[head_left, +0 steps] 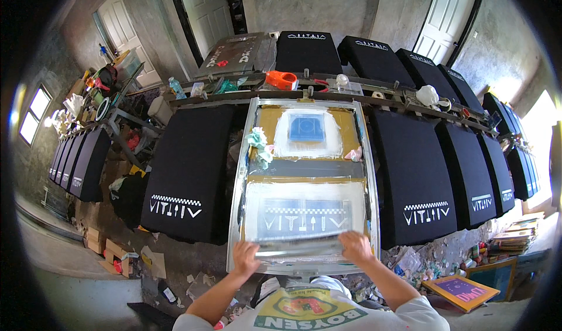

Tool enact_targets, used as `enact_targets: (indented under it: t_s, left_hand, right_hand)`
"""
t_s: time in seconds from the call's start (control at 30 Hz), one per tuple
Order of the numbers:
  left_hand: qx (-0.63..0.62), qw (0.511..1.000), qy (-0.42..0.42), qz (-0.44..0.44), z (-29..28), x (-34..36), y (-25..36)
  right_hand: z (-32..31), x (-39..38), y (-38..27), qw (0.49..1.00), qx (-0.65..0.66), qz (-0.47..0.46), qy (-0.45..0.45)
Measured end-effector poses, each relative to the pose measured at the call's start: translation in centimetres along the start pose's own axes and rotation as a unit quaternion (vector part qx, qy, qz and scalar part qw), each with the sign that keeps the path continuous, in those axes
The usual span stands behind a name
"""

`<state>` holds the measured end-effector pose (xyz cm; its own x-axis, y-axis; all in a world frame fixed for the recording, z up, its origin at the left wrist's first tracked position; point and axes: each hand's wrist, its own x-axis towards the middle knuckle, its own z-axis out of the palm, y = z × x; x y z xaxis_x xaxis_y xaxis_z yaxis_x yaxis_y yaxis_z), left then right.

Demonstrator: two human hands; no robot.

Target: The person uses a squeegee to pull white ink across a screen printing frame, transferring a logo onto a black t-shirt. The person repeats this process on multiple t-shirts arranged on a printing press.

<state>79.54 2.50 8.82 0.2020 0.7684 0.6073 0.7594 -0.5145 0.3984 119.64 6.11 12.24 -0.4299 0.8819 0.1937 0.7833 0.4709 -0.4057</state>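
A framed printing screen (305, 168) lies in the middle, with a small blue patch (306, 127) in its upper part and a white, checkered-band design in its lower part. Both hands grip a long squeegee (301, 244) across the screen's near part: my left hand (246, 255) at its left end, my right hand (355, 246) at its right end. Crumpled greenish tissue (257, 143) sits on the screen's left rim and pink tissue (353, 154) at its right.
Black printed fabric pieces on boards (181, 167) (413, 167) flank the screen. A rail behind holds an orange tool (280, 79), a bottle (176, 88) and a white bundle (427, 95). Cluttered shelving (117, 73) stands left; scraps litter the floor. An orange-framed screen (460, 291) lies lower right.
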Motion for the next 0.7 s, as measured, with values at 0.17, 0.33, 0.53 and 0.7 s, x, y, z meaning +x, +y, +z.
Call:
enact_targets:
  t_s: [0.17,0.33,0.53,0.7]
  left_hand:
    - [-0.04,0.996,-0.079,-0.012,-0.3,1.0,0.8]
    - [0.019,1.0,0.015,0.012,6.4,10.9,-3.7]
    - [0.012,1.0,0.014,-0.016,10.1,14.1,-4.1]
    - [0.007,0.999,-0.034,0.009,4.9,6.5,-0.6]
  right_hand:
    - [-3.2,-1.4,0.1,0.994,0.014,0.044,-0.097]
    - [-3.5,8.4,6.8,0.997,-0.034,0.067,-0.007]
    - [-2.3,9.7,9.4,0.992,-0.026,0.119,0.026]
    - [-1.6,0.7,3.9,0.988,-0.038,0.145,-0.036]
